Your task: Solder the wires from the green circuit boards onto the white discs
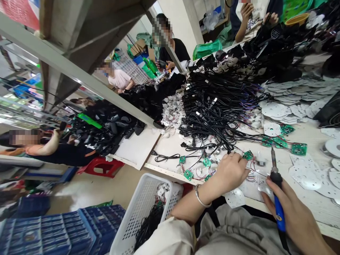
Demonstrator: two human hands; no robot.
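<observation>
My right hand point(294, 212) is closed round the blue handle of a soldering iron point(278, 212), whose metal tip points up, away from me. My left hand point(230, 171), with a bracelet at the wrist, rests over the bench edge with its fingers curled together. Right at its fingertips lies a small green circuit board point(248, 155) with thin red wires. What the fingers pinch is hidden. Between the hands, a thin dark wire runs over white perforated plates point(264, 182). More green boards point(299, 149) with black leads lie beyond the iron's tip.
Black power cords point(212, 117) are heaped across the bench, beside stacked white plates point(281, 111). A white plastic basket point(127, 216) holding cords stands left of me, near blue crates point(50, 230). A slanting metal frame point(106, 97) crosses overhead. Several people sit around, one in black point(180, 49).
</observation>
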